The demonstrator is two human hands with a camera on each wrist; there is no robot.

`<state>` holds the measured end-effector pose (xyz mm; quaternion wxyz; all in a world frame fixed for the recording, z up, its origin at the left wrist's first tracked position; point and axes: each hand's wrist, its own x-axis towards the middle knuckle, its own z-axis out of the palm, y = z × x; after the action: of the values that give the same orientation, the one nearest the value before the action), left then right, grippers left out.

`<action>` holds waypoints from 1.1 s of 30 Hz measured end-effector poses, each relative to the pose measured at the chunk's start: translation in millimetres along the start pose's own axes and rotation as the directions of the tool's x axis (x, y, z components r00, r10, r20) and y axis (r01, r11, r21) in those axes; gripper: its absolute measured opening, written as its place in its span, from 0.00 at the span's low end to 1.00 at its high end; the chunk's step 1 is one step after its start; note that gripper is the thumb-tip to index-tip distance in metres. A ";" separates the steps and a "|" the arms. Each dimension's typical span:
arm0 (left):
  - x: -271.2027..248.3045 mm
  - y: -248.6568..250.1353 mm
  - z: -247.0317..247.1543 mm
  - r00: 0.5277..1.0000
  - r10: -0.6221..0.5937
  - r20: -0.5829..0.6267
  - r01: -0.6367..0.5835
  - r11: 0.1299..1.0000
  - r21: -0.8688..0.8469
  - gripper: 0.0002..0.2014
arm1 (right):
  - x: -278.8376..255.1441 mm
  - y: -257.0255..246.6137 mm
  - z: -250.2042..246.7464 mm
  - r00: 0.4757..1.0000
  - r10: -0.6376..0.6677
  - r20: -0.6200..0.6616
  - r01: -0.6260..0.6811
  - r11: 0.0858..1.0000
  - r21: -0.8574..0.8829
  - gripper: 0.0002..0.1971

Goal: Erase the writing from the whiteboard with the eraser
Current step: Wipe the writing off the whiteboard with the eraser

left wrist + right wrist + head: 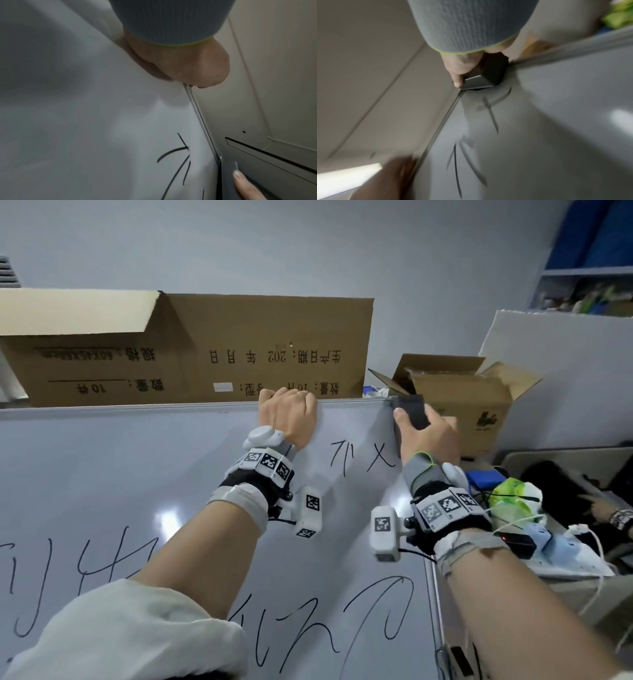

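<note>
The whiteboard (120,467) fills the lower left of the head view, with black writing (363,457) near its top right corner and more strokes lower down. My left hand (289,412) curls its fingers over the board's top edge and grips it. My right hand (428,433) holds a dark grey eraser (411,410) against the board's top right corner. The right wrist view shows the eraser (489,73) pressed on the board (556,121) right above blurred strokes. In the left wrist view the board's top edge (202,121) runs from my left hand (180,67) toward the eraser (226,174).
A large cardboard box (191,350) stands right behind the board's top edge. A smaller opened box (459,398) sits behind the right corner. To the right lie a green bag (510,494), white cables (582,546) and a blue item (486,477).
</note>
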<state>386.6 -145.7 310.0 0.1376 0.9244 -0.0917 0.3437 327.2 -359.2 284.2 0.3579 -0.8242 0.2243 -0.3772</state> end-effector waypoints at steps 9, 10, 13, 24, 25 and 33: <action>2.9 -4.5 8.1 1.000 0.004 -0.008 -0.004 1.000 -0.019 0.21 | -10.5 -9.4 9.1 0.999 -0.033 0.023 0.033 0.999 -0.024 0.30; 2.7 -0.5 7.3 1.000 0.006 -0.003 -0.006 1.000 -0.022 0.21 | -2.7 -7.0 4.8 1.000 -0.002 0.005 0.002 1.000 -0.008 0.31; 2.2 7.4 6.3 1.000 -0.004 0.003 0.004 1.000 -0.028 0.20 | 4.1 -3.0 -0.8 1.000 0.017 -0.003 -0.017 1.000 0.020 0.31; 6.3 0.3 4.2 0.997 0.025 0.066 -0.011 0.977 -0.214 0.21 | -92.5 -38.7 45.3 0.981 -0.144 0.130 0.127 0.983 0.134 0.25; 6.7 0.5 4.3 0.997 0.033 0.066 -0.018 0.977 -0.213 0.21 | -88.5 -34.5 41.3 0.984 -0.128 0.124 0.111 0.985 0.133 0.25; 4.7 -5.8 4.7 0.992 0.087 0.087 -0.075 0.988 -0.135 0.21 | -46.7 27.9 4.3 0.981 0.180 -0.069 -0.174 0.980 0.095 0.28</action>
<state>394.6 -142.0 308.7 0.1798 0.9238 -0.1580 0.2989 299.1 -345.4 239.4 0.4172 -0.7690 0.2936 -0.3851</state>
